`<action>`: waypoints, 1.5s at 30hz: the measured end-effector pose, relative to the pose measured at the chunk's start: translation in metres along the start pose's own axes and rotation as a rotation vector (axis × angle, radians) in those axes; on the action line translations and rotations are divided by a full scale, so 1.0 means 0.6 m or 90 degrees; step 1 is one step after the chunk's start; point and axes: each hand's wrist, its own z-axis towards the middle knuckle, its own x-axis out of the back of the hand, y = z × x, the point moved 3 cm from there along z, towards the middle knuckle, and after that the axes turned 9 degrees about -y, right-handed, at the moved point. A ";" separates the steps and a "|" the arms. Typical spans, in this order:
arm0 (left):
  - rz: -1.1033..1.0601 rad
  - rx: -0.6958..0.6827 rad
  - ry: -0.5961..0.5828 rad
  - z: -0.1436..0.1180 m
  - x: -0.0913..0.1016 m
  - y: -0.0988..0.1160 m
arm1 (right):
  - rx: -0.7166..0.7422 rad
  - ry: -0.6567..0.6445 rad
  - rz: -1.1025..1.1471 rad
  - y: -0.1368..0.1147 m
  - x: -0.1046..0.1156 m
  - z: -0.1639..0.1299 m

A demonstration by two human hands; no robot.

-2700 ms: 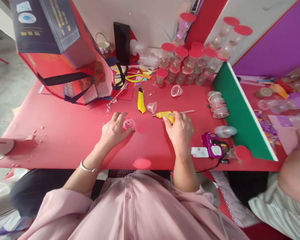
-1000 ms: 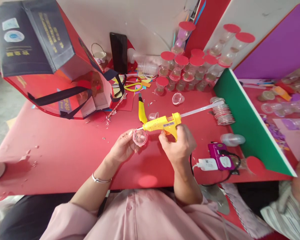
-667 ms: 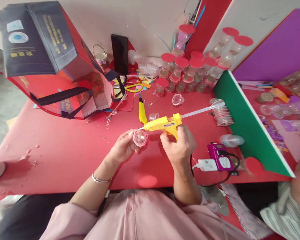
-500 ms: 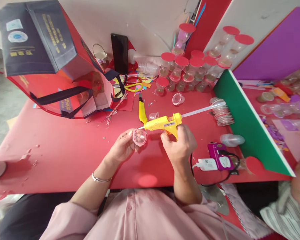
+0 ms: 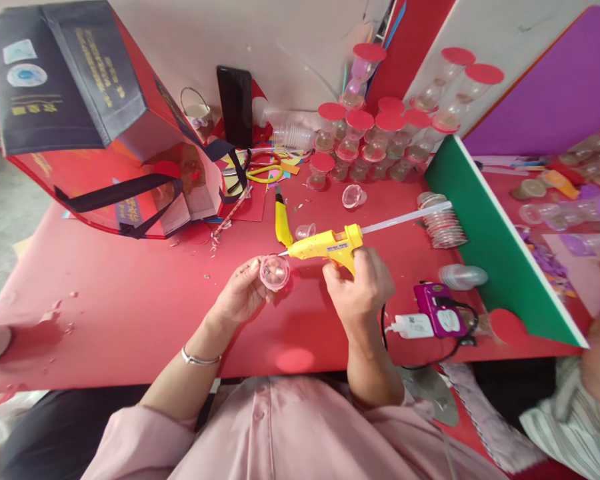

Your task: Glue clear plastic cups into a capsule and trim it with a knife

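From the head view, my left hand [image 5: 240, 297] pinches 1 small clear cup [image 5: 275, 272] above the red table [image 5: 130, 293]. My right hand [image 5: 363, 287] grips the glue gun [image 5: 325, 245], its length lying sideways, nozzle pointing left, touching the cup's rim.

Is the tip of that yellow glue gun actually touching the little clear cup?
Touching. In the head view the glue gun's metal tip meets the rim of the clear cup, with no gap.

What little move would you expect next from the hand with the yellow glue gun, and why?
Probably a gentle trigger squeeze: the right hand aims the glue gun so its nozzle meets the rim of the small clear cup that the left hand holds up.
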 end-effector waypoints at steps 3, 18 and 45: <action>-0.008 -0.008 0.010 0.000 -0.002 0.002 | 0.002 0.000 0.001 0.001 0.000 -0.001; -0.032 -0.026 -0.001 0.002 0.001 0.006 | -0.009 -0.016 0.005 0.002 0.001 -0.001; -0.082 -0.014 0.073 0.001 0.017 0.016 | -0.013 -0.042 0.037 0.001 0.006 -0.004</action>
